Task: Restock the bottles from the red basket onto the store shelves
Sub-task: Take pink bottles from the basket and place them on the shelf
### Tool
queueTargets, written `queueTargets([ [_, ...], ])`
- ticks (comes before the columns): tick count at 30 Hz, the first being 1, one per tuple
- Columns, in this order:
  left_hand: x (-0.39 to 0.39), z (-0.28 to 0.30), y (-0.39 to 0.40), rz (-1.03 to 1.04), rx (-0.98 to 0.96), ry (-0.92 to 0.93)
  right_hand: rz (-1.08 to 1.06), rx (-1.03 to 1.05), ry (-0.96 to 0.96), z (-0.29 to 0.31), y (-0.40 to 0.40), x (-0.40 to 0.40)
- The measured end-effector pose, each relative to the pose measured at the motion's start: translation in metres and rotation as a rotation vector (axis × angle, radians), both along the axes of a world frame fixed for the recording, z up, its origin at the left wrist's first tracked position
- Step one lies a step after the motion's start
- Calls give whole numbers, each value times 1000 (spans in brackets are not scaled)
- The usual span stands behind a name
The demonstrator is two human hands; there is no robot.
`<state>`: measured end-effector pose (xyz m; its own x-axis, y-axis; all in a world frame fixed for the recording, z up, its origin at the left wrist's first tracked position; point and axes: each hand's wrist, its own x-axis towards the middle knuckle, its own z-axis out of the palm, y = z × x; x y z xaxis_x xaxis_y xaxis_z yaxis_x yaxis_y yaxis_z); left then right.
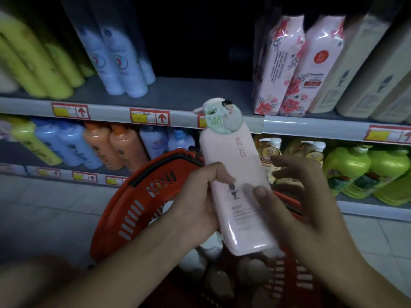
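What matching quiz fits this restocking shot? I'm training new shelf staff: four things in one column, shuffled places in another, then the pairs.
Things:
1. pink pump bottle
2. red basket
3. pale blue bottles
4. orange bottles

Places:
A. lower shelf, left
B. under both hands
C. upper shelf, left of the gap
D. in the left hand

Pairs: 1-D, 2-B, 3-C, 4-A
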<state>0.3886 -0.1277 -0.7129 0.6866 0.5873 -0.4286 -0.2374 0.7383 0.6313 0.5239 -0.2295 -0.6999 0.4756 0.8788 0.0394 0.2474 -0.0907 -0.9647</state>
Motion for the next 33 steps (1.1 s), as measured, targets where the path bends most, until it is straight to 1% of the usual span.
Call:
queueTargets([
  [1,-1,-1,-3,-15,18,-29,106,-32,83,19,-1,14],
  [2,0,-2,-2,-56,3,-17,104,-136,204,26,0,2],
  [3,3,6,-4,-100,19,44,179,-222,333,22,0,4],
  [4,7,13,-5,-107,100,156,214,-259,475,15,0,3],
  [5,-5,8,-6,-162,232,143,221,-258,618,14,-1,4],
  [6,-12,8,-9,-232,205,39,183,-268,697,15,-1,6],
  [7,-11,9,-8,-268,271,86,144,-265,752,12,-3,7],
  [9,-1,1,-1,-178,465,253,125,-196,820,8,-4,3],
  [10,3,1,0,-178,422,261,131,-170,811,5,-5,4],
  [11,0,2,-3,-155,397,220,126,-141,787,6,-5,3],
  [12,-2,6,-2,-154,407,144,132,-117,771,9,-5,4],
  [13,-3,11,-3,-143,405,116,123,-93,762,14,-4,6],
  [16,3,33,1,-121,418,88,107,-27,668,26,-6,12],
  [18,7,48,1,-102,486,98,97,24,583,44,-8,17],
  [20,13,68,0,-57,527,56,83,88,497,69,-11,26],
  [23,24,107,-5,-51,603,7,69,199,395,112,-22,40],
  [26,40,149,-16,-65,744,-27,57,310,399,154,-36,52],
  [29,63,193,-33,2,898,-52,12,423,390,190,-46,69],
  [33,110,248,-47,74,995,-125,-12,561,315,238,-55,103],
])
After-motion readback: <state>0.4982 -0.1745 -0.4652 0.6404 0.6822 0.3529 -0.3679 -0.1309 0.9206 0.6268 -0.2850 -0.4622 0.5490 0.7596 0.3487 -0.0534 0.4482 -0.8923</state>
